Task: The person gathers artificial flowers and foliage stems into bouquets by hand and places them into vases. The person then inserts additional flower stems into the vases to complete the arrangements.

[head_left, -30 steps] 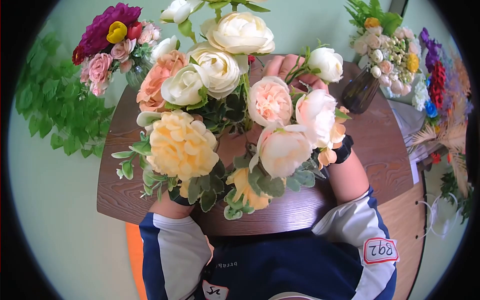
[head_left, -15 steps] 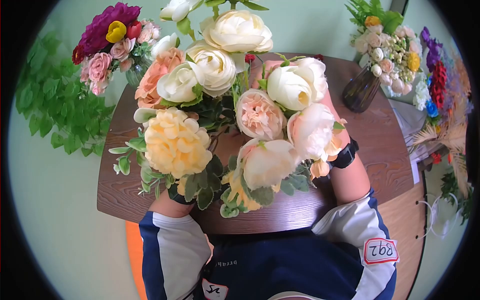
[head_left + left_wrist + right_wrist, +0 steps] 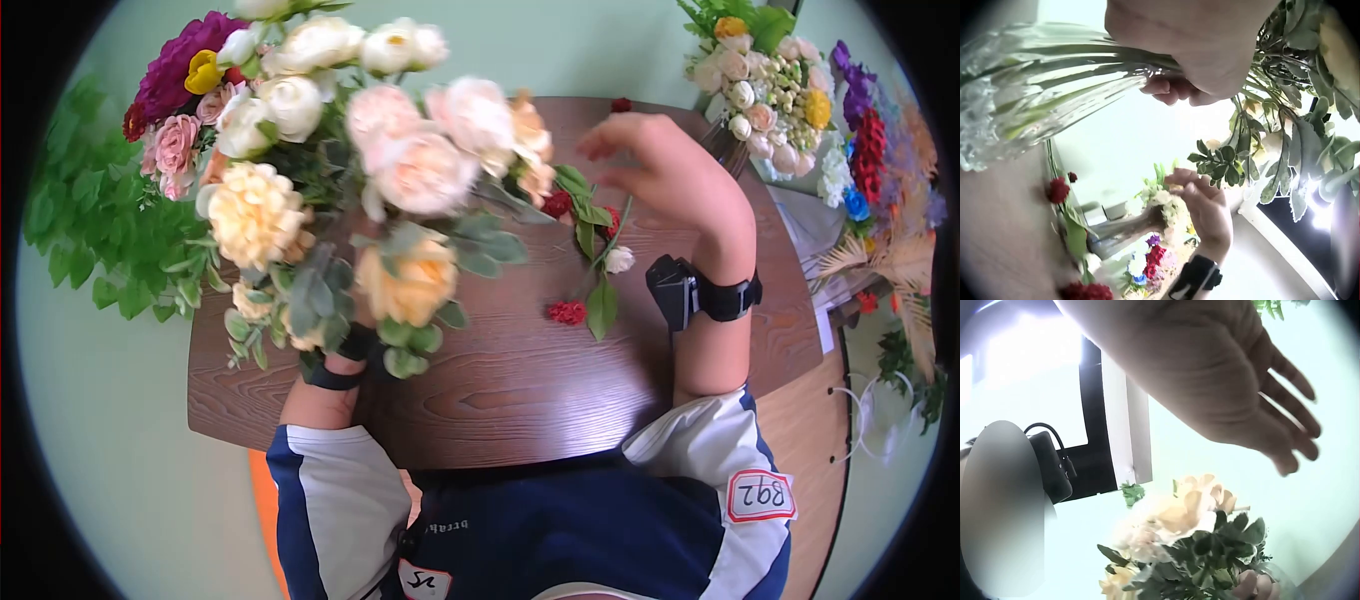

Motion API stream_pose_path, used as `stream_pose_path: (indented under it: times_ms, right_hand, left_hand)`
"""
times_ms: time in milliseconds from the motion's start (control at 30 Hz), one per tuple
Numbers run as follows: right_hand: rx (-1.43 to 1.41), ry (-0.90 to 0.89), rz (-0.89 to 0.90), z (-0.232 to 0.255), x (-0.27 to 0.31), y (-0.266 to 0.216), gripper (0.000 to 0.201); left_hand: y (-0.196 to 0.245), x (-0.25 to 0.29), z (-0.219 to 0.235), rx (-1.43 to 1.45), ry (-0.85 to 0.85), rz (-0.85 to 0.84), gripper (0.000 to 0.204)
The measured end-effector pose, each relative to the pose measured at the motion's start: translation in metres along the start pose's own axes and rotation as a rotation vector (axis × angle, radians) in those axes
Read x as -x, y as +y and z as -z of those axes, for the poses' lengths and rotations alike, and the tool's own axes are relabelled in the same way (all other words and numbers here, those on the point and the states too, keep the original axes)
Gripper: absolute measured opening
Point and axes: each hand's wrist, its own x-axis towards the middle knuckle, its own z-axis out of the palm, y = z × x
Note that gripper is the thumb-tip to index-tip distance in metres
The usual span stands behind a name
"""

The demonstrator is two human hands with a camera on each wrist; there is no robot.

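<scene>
In the left wrist view my left hand (image 3: 1191, 50) grips the neck of a clear glass vase (image 3: 1041, 87) with green stems inside. Flowers hide that hand in the head view; its fingers show beneath the blooms in the right wrist view. A large bouquet of white, peach, pink and yellow flowers (image 3: 425, 170) spreads above the vase, at the left of the table. My right hand (image 3: 685, 185) hovers apart from the bouquet, fingers loosely extended and holding nothing. Below it lies a green stem with leaves (image 3: 600, 305), a small white bloom (image 3: 620, 260) and red flowers (image 3: 567, 313).
A dark vase (image 3: 728, 148) of pale flowers stands at the table's back right. Purple and pink flowers (image 3: 172, 145) are at the back left, beside hanging green leaves (image 3: 90, 210). More colourful flowers (image 3: 870, 160) fill the far right. The wooden table (image 3: 500, 400) has a curved edge.
The bouquet has shifted left and tilted with my left hand. My right hand has come away from the flowers toward the right, and the stem with red flowers on the table is now uncovered.
</scene>
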Motion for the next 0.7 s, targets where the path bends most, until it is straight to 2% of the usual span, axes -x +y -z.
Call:
stream_pose_path:
  times_ms: [67, 100, 167, 200, 233, 300, 367, 433, 500, 567, 600, 667, 700]
  right_hand:
    - [0.089, -0.293, -0.308, 0.001, 0.008, 0.014, 0.023]
    - [0.089, -0.293, -0.313, -0.002, 0.007, 0.014, 0.023]
    - [0.458, -0.517, -0.604, -0.009, 0.002, 0.014, 0.034]
    - [0.495, -0.622, -0.664, -0.012, -0.003, 0.017, 0.039]
    - [0.493, -0.622, -0.671, -0.018, -0.004, 0.03, 0.039]
    - [0.407, -0.73, -0.775, -0.032, 0.002, 0.059, 0.014]
    - [0.368, -0.767, -0.763, -0.032, 0.01, 0.08, 0.013]
    - [0.179, -0.891, -0.876, -0.038, 0.011, 0.107, 0.01]
    - [0.161, -0.826, -0.888, -0.04, 0.012, 0.109, 0.01]
    - [0.186, -0.651, -0.802, -0.045, 0.009, 0.111, 0.016]
    - [0.186, -0.651, -0.802, -0.044, 0.004, 0.106, 0.016]
    - [0.023, -0.31, -0.415, -0.038, -0.006, 0.095, 0.017]
    - [0.02, -0.31, -0.411, -0.034, -0.01, 0.087, 0.017]
  left_hand:
    - [-0.003, -0.001, -0.002, 0.005, -0.001, 0.005, 0.029]
    - [-0.004, -0.001, -0.003, 0.007, -0.002, 0.008, 0.029]
    - [-0.006, -0.002, -0.005, 0.011, -0.006, 0.016, 0.029]
    - [-0.008, -0.003, -0.006, 0.013, -0.01, 0.023, 0.029]
    - [-0.009, -0.004, -0.007, 0.015, -0.013, 0.028, 0.029]
    - [-0.01, -0.003, -0.008, 0.014, -0.02, 0.04, 0.028]
    - [-0.01, -0.004, -0.008, 0.014, -0.024, 0.044, 0.028]
    - [-0.009, -0.005, -0.007, 0.017, -0.024, 0.036, 0.028]
    - [-0.011, -0.005, -0.009, 0.023, -0.017, 0.032, 0.028]
    - [-0.011, -0.006, -0.01, 0.026, -0.014, 0.028, 0.028]
    - [-0.012, -0.006, -0.01, 0.026, -0.013, 0.027, 0.028]
    - [-0.011, -0.005, -0.009, 0.023, -0.007, 0.024, 0.028]
    - [-0.01, -0.004, -0.008, 0.019, -0.002, 0.023, 0.028]
